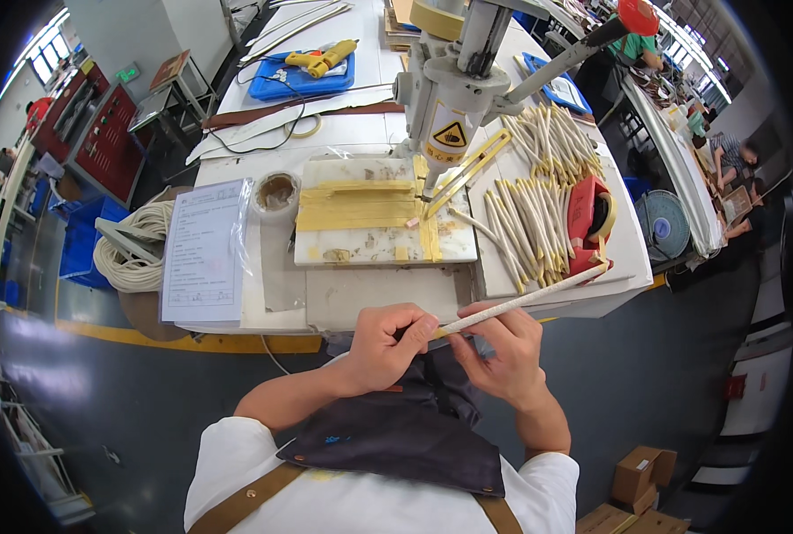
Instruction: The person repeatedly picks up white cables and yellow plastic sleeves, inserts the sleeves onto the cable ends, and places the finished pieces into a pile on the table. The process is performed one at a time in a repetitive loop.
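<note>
A length of white cord (pixel 530 299) with yellow tape at its ends slants up to the right in front of the bench edge. My left hand (pixel 389 345) is closed, pinching the cord's near end between thumb and fingers. My right hand (pixel 507 354) is closed around the cord just beside it, thumb below and fingers behind. The cord's far tip reaches the red tape dispenser (pixel 583 227) on the bench's right side. Many similar cut cords (pixel 530 218) with yellow-taped ends lie in piles left of and behind the dispenser.
A lever press (pixel 450 98) with a red-knobbed handle stands over a white board (pixel 383 249) covered partly in yellow tape. To the left are a roll of clear tape (pixel 276 194), a printed sheet (pixel 205 254) and coiled cord (pixel 134 254). A yellow glue gun (pixel 325 59) lies on a blue tray.
</note>
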Tool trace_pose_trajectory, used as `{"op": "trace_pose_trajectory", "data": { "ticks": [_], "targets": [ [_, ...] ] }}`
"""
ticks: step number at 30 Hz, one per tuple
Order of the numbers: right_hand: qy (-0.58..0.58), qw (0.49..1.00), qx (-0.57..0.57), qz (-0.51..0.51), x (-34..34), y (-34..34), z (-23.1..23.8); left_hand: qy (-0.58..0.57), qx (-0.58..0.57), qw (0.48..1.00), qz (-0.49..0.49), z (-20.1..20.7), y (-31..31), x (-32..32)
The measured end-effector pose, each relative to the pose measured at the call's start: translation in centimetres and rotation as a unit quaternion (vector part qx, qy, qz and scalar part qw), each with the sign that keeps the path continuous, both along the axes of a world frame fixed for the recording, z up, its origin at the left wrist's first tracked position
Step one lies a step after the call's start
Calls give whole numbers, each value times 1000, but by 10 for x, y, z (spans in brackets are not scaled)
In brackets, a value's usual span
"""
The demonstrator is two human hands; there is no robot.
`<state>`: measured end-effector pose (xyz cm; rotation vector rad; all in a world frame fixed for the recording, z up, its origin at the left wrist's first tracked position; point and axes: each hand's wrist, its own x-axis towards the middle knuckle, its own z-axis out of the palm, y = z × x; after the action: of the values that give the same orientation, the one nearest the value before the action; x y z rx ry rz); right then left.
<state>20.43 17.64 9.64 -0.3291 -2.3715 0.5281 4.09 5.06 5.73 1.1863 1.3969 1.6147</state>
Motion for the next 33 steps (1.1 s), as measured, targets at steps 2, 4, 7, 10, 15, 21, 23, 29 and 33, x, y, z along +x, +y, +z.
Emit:
{"op": "trace_pose_trajectory", "data": {
  "ticks": [2, 4, 7, 10, 15, 21, 23, 29, 33],
  "targets": [
    [10, 1000, 19, 2, 0, 3, 1, 62, 26, 997, 30, 5, 2, 3],
    [16, 999, 32, 1, 0, 6, 1, 137, 60, 985, 86, 19, 5, 13],
    [21, 1000, 14, -6, 0, 8, 1, 241, 184, 945, 124, -1, 13, 13],
    [33, 999, -15, 0, 4, 10, -6, 290, 175, 936, 99, -1, 11, 12],
    [79, 991, -112, -6, 5, 8, -18, 170, 114, 979, 1, 1, 6, 21],
    [145, 936, -318, 34, 10, 1, -31, -301, -141, 887, -320, 3, 3, 5],
    [148, 903, -400, 56, 13, -3, -37, -393, -176, 818, -381, 1, 6, 0],
    [199, 830, -504, 134, 9, -1, -48, -195, -135, 927, -292, 7, 7, 9],
    [143, 833, -523, 109, 22, 0, -59, 322, 63, 944, -16, 6, 2, 13]
  ]
}}
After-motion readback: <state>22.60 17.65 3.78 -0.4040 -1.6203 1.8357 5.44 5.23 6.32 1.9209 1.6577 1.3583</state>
